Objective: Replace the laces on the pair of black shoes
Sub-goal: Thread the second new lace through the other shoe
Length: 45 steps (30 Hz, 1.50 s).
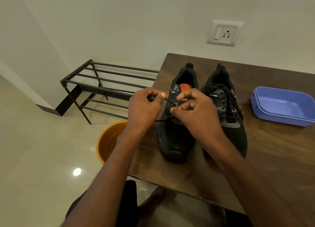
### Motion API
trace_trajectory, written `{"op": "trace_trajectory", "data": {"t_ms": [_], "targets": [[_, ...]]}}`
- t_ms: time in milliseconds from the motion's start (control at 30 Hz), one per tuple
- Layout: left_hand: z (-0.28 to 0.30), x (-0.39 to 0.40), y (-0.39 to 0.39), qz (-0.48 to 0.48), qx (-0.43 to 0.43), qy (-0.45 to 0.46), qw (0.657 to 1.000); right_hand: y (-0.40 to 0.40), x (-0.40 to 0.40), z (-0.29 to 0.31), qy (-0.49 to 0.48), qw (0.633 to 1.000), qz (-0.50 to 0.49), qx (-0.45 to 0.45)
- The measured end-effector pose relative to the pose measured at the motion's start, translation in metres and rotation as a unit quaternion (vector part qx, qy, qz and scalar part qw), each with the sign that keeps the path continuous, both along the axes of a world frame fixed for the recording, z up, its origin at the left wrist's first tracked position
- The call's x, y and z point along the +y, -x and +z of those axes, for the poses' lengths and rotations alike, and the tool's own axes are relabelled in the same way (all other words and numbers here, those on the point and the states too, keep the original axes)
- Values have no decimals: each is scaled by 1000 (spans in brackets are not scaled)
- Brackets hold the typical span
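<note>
Pinching the black lace [170,102] in left hand [144,105] and right hand [192,111], one hard tug risks whipping it from the left shoe [173,136] eyelets

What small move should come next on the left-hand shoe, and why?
Probably draw the lace out sideways with the left hand while the right hand steadies the shoe. Both hands pinch the lace, and its upper eyelets look empty, while the other shoe is fully laced.

both hands [170,107] pinch lace [170,101] over left shoe [175,138]
</note>
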<state>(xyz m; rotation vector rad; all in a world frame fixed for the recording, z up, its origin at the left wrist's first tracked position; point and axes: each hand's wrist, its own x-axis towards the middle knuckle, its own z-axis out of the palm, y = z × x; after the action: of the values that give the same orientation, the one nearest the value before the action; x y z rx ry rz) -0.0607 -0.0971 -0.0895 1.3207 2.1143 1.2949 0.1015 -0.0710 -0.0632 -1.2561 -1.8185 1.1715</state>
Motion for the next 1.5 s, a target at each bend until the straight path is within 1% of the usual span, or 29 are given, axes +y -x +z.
{"op": "trace_trajectory", "data": {"t_ms": [67,133,200,233,267,300,333,367,400,433,467,500,533,567,600,667,733,800,833,900,1000,1033,1100,1167,1233,1333,1367,1433,1500], "targets": [[1,-2,-1,-9,6,6,1000,-12,4,12,141,979,-4,145],[3,-5,-3,-9,31,27,999,-29,7,22,229,934,10,273],[8,-7,-8,-7,70,59,996,-47,11,32,264,879,16,397],[10,-8,-9,-6,97,73,993,-55,14,35,258,861,12,439],[12,-7,-10,-6,132,90,987,-62,17,39,236,858,1,456],[15,-8,-12,-6,165,113,980,-68,21,39,199,873,-16,445],[16,-8,-12,-4,194,132,972,-72,23,40,151,898,-37,411],[18,-8,-14,-6,211,128,969,-77,25,40,100,927,-52,358],[20,-9,-16,-18,207,97,973,-78,25,40,58,952,-56,295],[24,-10,-20,-49,173,40,983,-78,24,39,25,971,-50,233],[27,-11,-23,-94,105,-29,990,-75,21,39,1,984,-27,177],[30,-11,-27,-146,23,-80,986,-70,17,39,-15,991,7,130],[33,-11,-30,-191,-44,-102,975,-65,13,39,-27,994,41,93],[37,-12,-33,-225,-84,-104,965,-59,9,39,-39,994,71,70],[37,-13,-34,-248,-95,-98,959,-55,6,38,-51,993,87,62],[36,-13,-33,-246,-83,-79,963,-52,6,37,-57,993,77,76],[31,-13,-23,-183,-67,-57,979,-57,14,35,-58,995,7,80],[26,-13,-9,-123,-34,-32,991,-67,24,31,-67,993,-77,59],[25,-13,-5,-106,-15,-27,994,-73,27,29,-62,992,-96,55],[25,-14,-5,-112,-4,-50,992,-77,29,28,-31,997,-54,47],[33,-12,-24,-222,-48,-76,971,-67,19,32,-12,997,62,45],[33,-11,-29,-255,-58,-68,963,-62,16,34,-21,995,83,56],[31,-11,-36,-282,-62,-55,956,-57,13,35,-22,991,96,95],[28,-12,-34,-288,-55,-40,955,-57,14,35,12,987,86,137],[28,-12,-31,-271,-52,-15,961,-60,17,36,34,987,55,146],[29,-15,-20,-198,-57,-31,978,-67,24,31,23,988,-45,147],[27,-15,-13,-176,-37,-37,983,-69,27,29,19,985,-83,149],[22,-16,-6,-149,50,-21,987,-73,32,26,23,980,-127,150],[16,-15,-7,-134,138,7,981,-72,31,26,25,984,-98,145]]}}
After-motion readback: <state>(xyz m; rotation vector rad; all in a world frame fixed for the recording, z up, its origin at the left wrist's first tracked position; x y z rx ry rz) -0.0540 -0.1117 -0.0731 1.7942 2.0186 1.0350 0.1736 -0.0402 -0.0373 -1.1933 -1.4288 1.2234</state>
